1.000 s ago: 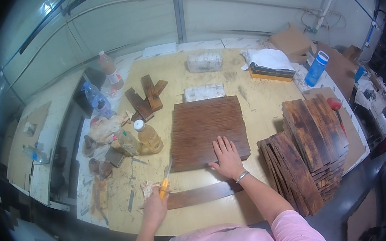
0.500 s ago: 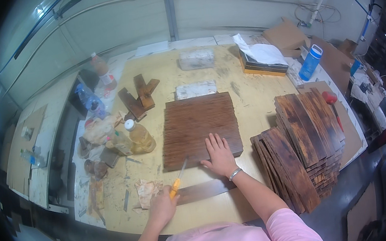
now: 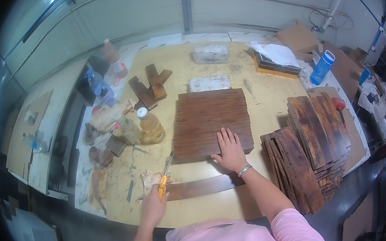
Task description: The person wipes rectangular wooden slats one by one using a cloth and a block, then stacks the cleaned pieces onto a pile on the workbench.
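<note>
At far left, a side table [image 3: 40, 116] bears a small clear bottle [image 3: 33, 141] lying on its side. Along the left part of the worktable [image 3: 264, 94] stand a blue-tinted plastic bottle [image 3: 97, 84] and, behind it, a bottle with a red-and-white label [image 3: 119, 69]. Nearer are crumpled cloths [image 3: 107, 120], a clear bottle [image 3: 130, 132] and a white-capped bottle of yellowish liquid [image 3: 153, 129]. A stained rag [image 3: 147, 178] lies just beyond the left hand [image 3: 153, 207]. The fingers of that hand are closed around a yellow-handled tool [image 3: 162, 186], its slim metal shaft pointing to the left front corner of a dark brown wooden slab [image 3: 209, 121]; whether the tip touches cannot be told. Three short wood pieces [image 3: 156, 87] lie behind the white-capped bottle. A long brown strip [image 3: 205, 186] lies in front of the slab, its right end at the right forearm. The slab sits flat at mid-table, close to one of two whitish blocks [image 3: 209, 84] behind it. The right hand [image 3: 231, 153], a bracelet [image 3: 245, 170] at its wrist, rests palm down on the slab's front right part, fingers extended and slightly spread, gripping nothing. To the right stand a black-and-orange box [image 3: 275, 70] under white paper [image 3: 271, 56], a stack of scorched-looking planks [image 3: 311, 150], a blue bottle [image 3: 322, 68] and a red-headed tool [image 3: 338, 103].
</note>
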A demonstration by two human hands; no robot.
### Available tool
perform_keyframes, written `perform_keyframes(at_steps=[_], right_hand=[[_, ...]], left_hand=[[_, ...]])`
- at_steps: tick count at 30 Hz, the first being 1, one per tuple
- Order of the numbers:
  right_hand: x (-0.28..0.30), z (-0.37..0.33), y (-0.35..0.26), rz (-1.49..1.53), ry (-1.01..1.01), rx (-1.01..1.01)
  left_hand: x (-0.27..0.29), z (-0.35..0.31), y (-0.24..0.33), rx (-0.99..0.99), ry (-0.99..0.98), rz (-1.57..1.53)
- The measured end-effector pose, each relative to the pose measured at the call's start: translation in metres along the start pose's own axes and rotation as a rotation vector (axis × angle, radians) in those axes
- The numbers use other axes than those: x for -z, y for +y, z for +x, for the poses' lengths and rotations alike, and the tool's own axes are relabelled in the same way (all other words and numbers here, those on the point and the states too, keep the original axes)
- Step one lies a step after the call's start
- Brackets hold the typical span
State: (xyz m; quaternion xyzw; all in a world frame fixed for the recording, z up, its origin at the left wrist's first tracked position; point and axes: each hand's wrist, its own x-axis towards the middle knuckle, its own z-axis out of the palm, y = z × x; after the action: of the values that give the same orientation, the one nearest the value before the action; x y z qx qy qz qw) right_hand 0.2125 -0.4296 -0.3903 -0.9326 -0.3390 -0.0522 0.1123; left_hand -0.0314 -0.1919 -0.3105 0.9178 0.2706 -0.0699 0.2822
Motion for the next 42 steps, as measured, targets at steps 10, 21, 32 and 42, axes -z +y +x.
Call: perform_keyframes(at_steps=[10,21,32,42], right_hand=[[0.003,0.000,-0.003,-0.018,-0.030,-0.024],[0.004,0.006,-0.013,-0.002,-0.041,-0.028],[0.006,0.002,-0.017,-0.017,-0.064,-0.034],[0.006,0.007,-0.014,-0.054,-0.082,-0.040]], left_hand=[[-0.009,-0.007,-0.011,-0.083,-0.062,-0.062],[0.010,-0.022,-0.027,0.043,-0.086,-0.150],[0.135,0.026,-0.264,0.407,0.314,0.263],[0.143,0.125,-0.375,0.445,0.462,0.453]])
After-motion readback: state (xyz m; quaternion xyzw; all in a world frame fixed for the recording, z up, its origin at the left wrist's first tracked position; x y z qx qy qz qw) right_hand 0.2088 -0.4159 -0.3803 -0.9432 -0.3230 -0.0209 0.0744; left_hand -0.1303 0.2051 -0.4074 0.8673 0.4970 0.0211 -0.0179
